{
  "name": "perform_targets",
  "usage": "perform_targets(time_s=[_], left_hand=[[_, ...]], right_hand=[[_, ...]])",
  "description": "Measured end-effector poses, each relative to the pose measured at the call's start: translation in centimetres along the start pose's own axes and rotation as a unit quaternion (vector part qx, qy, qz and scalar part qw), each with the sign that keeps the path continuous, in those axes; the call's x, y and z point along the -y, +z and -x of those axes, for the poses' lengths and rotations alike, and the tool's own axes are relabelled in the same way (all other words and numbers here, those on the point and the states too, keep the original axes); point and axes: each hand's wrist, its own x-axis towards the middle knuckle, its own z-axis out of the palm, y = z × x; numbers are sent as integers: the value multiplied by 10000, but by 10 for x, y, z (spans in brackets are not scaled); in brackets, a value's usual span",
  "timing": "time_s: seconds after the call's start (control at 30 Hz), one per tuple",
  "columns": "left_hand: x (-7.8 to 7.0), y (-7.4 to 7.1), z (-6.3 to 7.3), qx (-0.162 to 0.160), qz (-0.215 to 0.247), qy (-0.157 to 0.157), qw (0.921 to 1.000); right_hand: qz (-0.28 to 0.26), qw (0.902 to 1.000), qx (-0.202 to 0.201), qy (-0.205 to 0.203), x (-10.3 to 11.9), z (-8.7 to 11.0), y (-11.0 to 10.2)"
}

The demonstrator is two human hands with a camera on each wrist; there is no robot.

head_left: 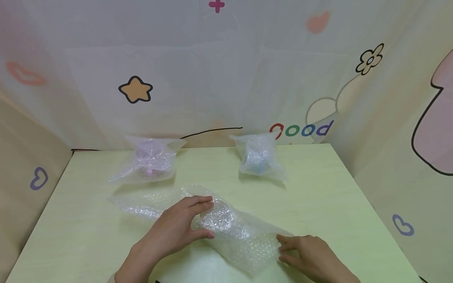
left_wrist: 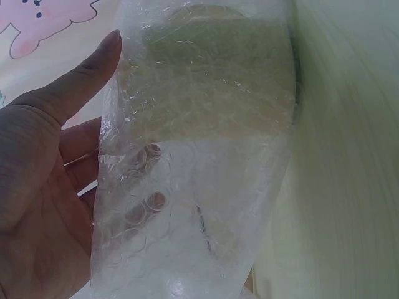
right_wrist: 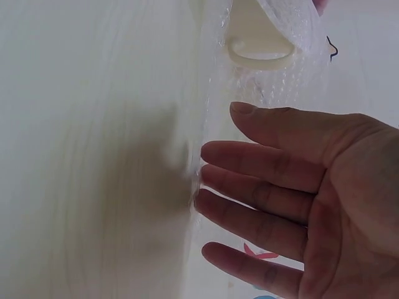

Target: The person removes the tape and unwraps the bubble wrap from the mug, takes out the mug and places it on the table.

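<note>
A pale mug (right_wrist: pixel 252 25), its handle seen through the plastic in the right wrist view, lies inside bubble wrap (head_left: pixel 255 245) on the table. My left hand (head_left: pixel 177 224) holds the wrapped mug, fingers along its far side and thumb on the near side. In the left wrist view, some of those fingertips show through the wrap. At the right, my right hand (head_left: pixel 311 251) touches the loose end of the wrap with nearly straight, spread fingers. A flat tail of the wrap stretches out left past my left hand.
Two bubble-wrapped bundles stand at the back of the table: a pinkish one (head_left: pixel 153 159) on the left and a bluish one (head_left: pixel 260 155) on the right. A printed curtain (head_left: pixel 198 86) rises behind the pale green table (head_left: pixel 329 196) and along both sides.
</note>
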Motion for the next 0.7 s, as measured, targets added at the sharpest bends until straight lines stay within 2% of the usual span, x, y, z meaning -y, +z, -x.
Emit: perform_targets(time_s=[0.2,0.47,0.57,0.7], left_hand=[[0,0,-1,40,13,16,10000],[-1,0,0,74,0,-27,10000],[-1,0,0,87,-9,-32,10000],[-1,0,0,97,-13,-41,9999]], right_hand=[[-250,9997,-32,15,-6,1,-2],[-549,9980,274,146,-8,1,-8],[-545,9982,188,153,-6,2,-11],[-467,9987,-203,64,-2,3,-14]])
